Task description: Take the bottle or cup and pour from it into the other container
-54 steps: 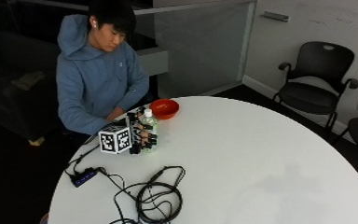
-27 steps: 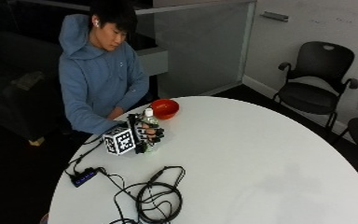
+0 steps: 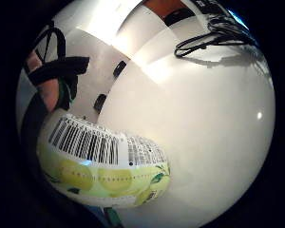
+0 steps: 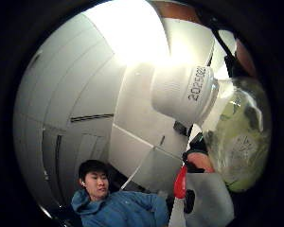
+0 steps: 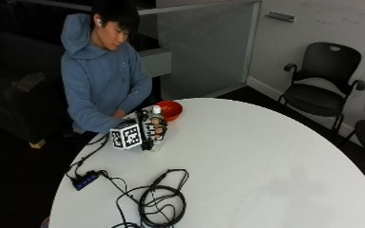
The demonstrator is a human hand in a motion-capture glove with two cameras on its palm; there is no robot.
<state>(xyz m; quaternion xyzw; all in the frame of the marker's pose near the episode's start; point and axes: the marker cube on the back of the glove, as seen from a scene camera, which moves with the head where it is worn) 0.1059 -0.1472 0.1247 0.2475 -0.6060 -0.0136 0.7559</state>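
A clear bottle (image 5: 157, 124) with a white cap (image 4: 182, 94) and a yellow-green lemon label (image 3: 104, 171) stands upright near the table's edge in front of the person. My gloved right hand (image 5: 151, 134) wraps its fingers around the bottle's body. A red bowl (image 5: 169, 109) sits on the white table (image 5: 264, 161) just beyond the bottle, close to the person. The bowl's red rim (image 4: 180, 182) also shows in the thumb side palm view. Whether the bottle is touching the table or just lifted, I cannot tell.
A coil of black cables (image 5: 159, 199) lies on the table near the front edge, with a small dark hub (image 5: 84, 180) at the left edge. The person's bare left hand (image 5: 120, 114) rests by the table's edge. Black chairs (image 5: 321, 90) stand beyond the table.
The hand with the bottle has shifted slightly toward the red bowl and sits a little higher than a second ago.
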